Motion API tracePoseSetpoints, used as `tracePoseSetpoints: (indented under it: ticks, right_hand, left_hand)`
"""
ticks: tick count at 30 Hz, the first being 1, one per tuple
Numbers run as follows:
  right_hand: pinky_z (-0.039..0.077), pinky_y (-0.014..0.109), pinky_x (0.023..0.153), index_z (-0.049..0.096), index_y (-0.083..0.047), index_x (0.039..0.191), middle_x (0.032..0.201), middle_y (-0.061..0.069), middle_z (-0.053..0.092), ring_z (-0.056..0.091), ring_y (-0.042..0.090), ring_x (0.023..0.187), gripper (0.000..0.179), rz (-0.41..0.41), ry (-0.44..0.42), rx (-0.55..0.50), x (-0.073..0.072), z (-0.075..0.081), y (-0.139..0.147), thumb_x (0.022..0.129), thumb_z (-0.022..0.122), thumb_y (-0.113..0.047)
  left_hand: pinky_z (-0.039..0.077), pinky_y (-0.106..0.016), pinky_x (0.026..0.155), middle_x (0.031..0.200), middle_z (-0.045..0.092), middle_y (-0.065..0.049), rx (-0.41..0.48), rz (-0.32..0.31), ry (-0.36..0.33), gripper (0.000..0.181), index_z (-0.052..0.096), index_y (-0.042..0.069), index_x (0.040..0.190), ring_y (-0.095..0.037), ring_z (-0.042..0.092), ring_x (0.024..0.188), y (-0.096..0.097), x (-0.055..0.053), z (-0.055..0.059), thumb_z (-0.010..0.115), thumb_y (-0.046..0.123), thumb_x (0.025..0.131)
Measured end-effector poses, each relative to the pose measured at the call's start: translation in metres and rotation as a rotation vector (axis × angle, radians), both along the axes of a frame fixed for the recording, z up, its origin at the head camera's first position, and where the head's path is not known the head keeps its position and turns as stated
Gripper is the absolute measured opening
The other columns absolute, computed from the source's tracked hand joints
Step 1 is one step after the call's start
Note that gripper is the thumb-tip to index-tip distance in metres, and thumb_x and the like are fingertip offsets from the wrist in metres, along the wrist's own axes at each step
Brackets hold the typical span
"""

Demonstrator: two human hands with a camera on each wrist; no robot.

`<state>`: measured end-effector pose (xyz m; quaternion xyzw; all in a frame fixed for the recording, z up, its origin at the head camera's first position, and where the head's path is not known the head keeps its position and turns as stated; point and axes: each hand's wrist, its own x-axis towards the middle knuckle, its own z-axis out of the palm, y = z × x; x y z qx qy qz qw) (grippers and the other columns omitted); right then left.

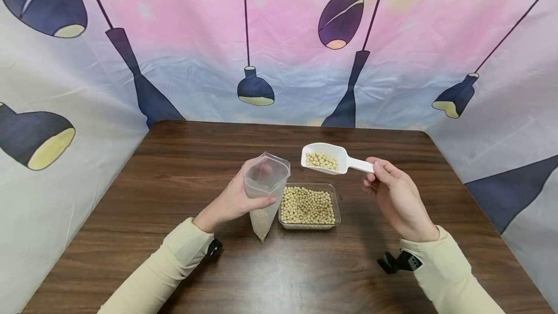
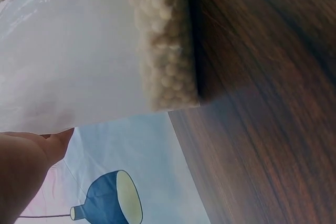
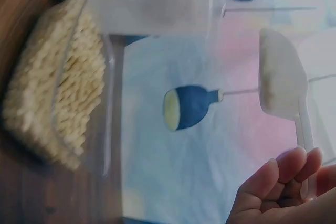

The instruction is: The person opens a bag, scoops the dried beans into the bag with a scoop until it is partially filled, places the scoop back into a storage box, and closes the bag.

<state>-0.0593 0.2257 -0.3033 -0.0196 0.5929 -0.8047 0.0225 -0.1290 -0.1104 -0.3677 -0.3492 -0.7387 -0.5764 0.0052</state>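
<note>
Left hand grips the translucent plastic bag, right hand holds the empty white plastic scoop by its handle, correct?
Not quite: the white plastic scoop isn't empty. The head view shows small, round, pale yellow beans in it. The rest stands: the left hand grips the translucent plastic bag, and the right hand holds the scoop by its handle.

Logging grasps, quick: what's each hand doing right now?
Left hand: holding the translucent bag upright, mouth open.
Right hand: holding the white scoop by its handle, beans in it.

Plastic bag (image 1: 269,183), clear tub (image 1: 310,227) and raised scoop (image 1: 340,157) obstruct mid-tabletop (image 1: 174,168); room remains at its far-left corner.
</note>
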Motion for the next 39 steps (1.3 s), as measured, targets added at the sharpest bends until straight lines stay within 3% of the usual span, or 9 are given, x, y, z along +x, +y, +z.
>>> tracePoseSetpoints:
  ticks: [15,27,35,39]
  right_hand:
    - [0.045,0.025,0.075,0.058,-0.006,0.114,0.080,0.000,0.054,0.051,0.012,0.078,0.021,-0.054,0.183,0.003,-0.007,0.032,-0.045,0.102,0.051,-0.022]
    - [0.046,0.026,0.073,0.063,-0.007,0.111,0.077,0.001,0.057,0.053,0.014,0.076,0.017,-0.144,0.320,0.165,-0.009,0.041,-0.058,0.101,0.053,-0.017]
    - [0.046,0.027,0.077,0.059,0.006,0.116,0.077,0.002,0.057,0.055,0.015,0.076,0.027,-0.196,0.380,0.328,-0.010,0.044,-0.062,0.101,0.053,-0.016]
    - [0.046,0.028,0.078,0.060,0.005,0.116,0.077,0.004,0.057,0.055,0.018,0.076,0.027,-0.203,0.396,0.365,-0.009,0.045,-0.061,0.101,0.054,-0.016]
  left_hand:
    - [0.049,-0.039,0.090,0.128,0.051,-0.014,-0.007,0.003,-0.039,0.090,0.030,0.014,0.149,-0.031,0.052,0.113,0.000,-0.002,-0.001,0.082,0.003,0.076]
    - [0.049,-0.041,0.092,0.136,0.046,-0.012,-0.014,0.018,-0.093,0.091,0.029,0.010,0.148,-0.028,0.051,0.118,0.001,-0.003,-0.002,0.083,0.006,0.075]
    - [0.047,-0.043,0.094,0.143,0.041,-0.011,-0.031,0.016,-0.123,0.090,0.028,0.012,0.149,-0.028,0.050,0.120,0.002,-0.003,-0.002,0.083,0.009,0.076]
    - [0.048,-0.043,0.094,0.142,0.041,-0.011,-0.026,0.012,-0.123,0.089,0.029,0.013,0.148,-0.028,0.050,0.119,0.002,-0.004,-0.002,0.082,0.009,0.076]
